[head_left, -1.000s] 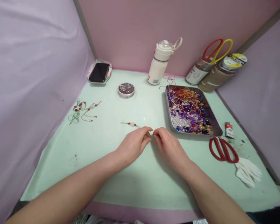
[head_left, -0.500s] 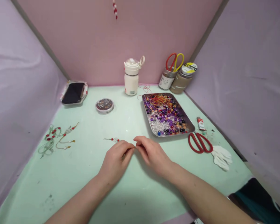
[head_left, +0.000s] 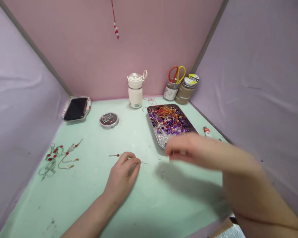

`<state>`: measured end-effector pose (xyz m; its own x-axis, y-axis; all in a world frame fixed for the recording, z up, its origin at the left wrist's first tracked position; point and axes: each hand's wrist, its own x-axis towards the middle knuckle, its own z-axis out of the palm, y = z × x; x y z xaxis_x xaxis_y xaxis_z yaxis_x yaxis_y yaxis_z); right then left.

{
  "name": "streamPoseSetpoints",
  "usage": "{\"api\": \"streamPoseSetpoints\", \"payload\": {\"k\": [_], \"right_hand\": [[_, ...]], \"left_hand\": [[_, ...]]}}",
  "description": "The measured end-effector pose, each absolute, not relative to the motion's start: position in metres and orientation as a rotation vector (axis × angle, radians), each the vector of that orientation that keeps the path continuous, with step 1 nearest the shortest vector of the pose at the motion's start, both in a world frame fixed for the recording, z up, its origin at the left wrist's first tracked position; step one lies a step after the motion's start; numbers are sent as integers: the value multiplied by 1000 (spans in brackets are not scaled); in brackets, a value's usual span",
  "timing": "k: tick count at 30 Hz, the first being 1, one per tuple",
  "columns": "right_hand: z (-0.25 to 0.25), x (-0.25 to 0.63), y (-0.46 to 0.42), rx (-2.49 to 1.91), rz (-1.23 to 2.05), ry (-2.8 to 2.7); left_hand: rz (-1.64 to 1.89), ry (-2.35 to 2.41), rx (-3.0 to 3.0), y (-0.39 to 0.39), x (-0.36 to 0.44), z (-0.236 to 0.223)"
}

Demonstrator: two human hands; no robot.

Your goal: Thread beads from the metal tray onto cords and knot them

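Thumb and fingertips of my left hand [head_left: 124, 170] pinch a thin cord [head_left: 145, 163], whose free end sticks out to the right. Just beyond that hand lies a loop of cord with a red bead [head_left: 118, 155]; the rest of it is hidden by the fingers. My right hand [head_left: 180, 147] is raised and blurred by motion at the near edge of the bead tray [head_left: 155, 134]. Whether anything is between its fingers does not show. In the tray are purple, black, clear and orange beads under tangled orange and red thread [head_left: 165, 112].
Behind stand a white bottle [head_left: 135, 96], a jar with red and yellow scissors [head_left: 171, 91] and a brown jar [head_left: 185, 94]. On the left are a phone [head_left: 75, 108], a round case [head_left: 109, 120] and beaded cords [head_left: 55, 152]. A small tube [head_left: 207, 132] lies right.
My right hand has left the left hand and swung up and right toward the tray, covering the red scissors and white glove. My left hand keeps its pinch. The view has tilted slightly up.
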<state>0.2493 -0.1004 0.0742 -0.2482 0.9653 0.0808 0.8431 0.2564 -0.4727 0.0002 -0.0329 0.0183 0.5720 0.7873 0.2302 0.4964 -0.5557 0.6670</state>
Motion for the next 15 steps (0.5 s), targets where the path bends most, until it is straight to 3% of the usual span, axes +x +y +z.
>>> {"api": "streamPoseSetpoints", "payload": {"k": [8,15], "right_hand": [[72,300,-12,-1790,449,-2269],[49,303,-3,-1780,345,-2348]], "left_hand": [[875,1066,2458,-30,-1,13],[883,1084,2516,-28,-2,10]]}}
